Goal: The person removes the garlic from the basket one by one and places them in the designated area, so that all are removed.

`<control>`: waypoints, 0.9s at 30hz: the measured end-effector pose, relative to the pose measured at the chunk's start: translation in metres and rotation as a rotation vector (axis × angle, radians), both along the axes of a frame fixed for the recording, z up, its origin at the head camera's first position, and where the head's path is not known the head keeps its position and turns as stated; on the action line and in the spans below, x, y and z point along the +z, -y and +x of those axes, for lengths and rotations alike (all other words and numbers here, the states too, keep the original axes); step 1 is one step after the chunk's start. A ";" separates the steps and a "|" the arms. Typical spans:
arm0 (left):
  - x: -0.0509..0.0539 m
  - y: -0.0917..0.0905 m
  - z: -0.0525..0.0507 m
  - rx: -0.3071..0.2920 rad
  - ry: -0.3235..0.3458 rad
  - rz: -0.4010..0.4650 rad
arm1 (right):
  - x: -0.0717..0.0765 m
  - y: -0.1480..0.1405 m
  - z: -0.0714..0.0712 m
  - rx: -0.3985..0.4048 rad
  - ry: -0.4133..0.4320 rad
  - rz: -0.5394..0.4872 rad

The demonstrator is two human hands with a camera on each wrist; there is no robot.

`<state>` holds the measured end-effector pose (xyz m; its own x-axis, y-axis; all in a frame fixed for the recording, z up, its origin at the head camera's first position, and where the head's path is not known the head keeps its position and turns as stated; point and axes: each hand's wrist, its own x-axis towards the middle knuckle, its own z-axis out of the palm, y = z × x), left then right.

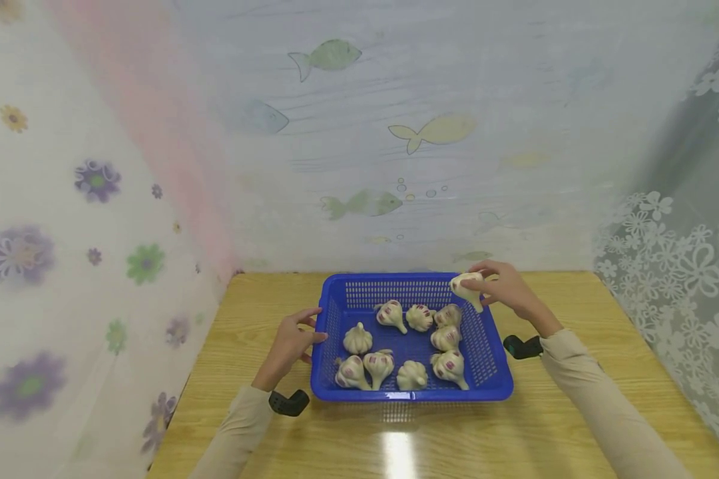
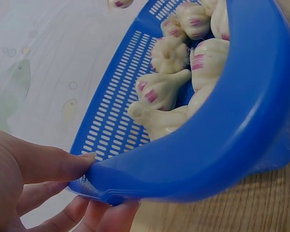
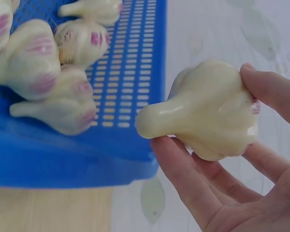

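Note:
A blue plastic basket (image 1: 359, 395) with slotted walls holds several garlic bulbs (image 1: 357, 339), whitish with purple-pink patches. My left hand (image 1: 290, 340) grips the basket's left rim. In the left wrist view its thumb (image 2: 53, 166) lies over the rim (image 2: 183, 166) and the other fingers are underneath. Above the basket's back right corner, my right hand (image 1: 508, 287) holds one garlic bulb (image 1: 469, 286). The right wrist view shows this bulb (image 3: 212, 111) between thumb and fingers, its stem pointing toward the basket, apart from the wall.
The basket is on a light wood-grain table (image 1: 245, 299). Behind it hangs a pale sheet (image 1: 335, 153) printed with fish. Flower-patterned sheets close off the left (image 1: 66, 266) and right (image 1: 683, 266) sides. Each wrist wears a black device (image 1: 289, 403).

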<state>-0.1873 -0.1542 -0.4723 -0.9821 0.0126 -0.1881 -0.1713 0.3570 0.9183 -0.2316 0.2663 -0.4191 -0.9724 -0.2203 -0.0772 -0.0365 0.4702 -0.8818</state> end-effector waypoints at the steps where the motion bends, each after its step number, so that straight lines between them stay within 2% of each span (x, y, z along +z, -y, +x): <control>1: 0.000 0.000 0.000 0.001 -0.001 -0.001 | 0.000 -0.002 0.000 -0.004 0.002 -0.002; 11: -0.001 0.001 0.000 0.002 -0.007 0.011 | 0.000 -0.019 0.002 -0.029 -0.015 0.003; 17: -0.001 -0.001 0.002 -0.015 -0.019 0.022 | -0.004 -0.030 0.004 -0.069 -0.005 0.012; 27: -0.005 0.002 0.001 -0.008 -0.011 0.031 | -0.008 -0.039 0.007 -0.094 0.011 0.009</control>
<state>-0.1865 -0.1564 -0.4768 -0.9839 0.0266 -0.1769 -0.1584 0.3295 0.9308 -0.2246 0.3054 -0.4272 -0.9877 -0.1278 -0.0899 0.0180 0.4788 -0.8777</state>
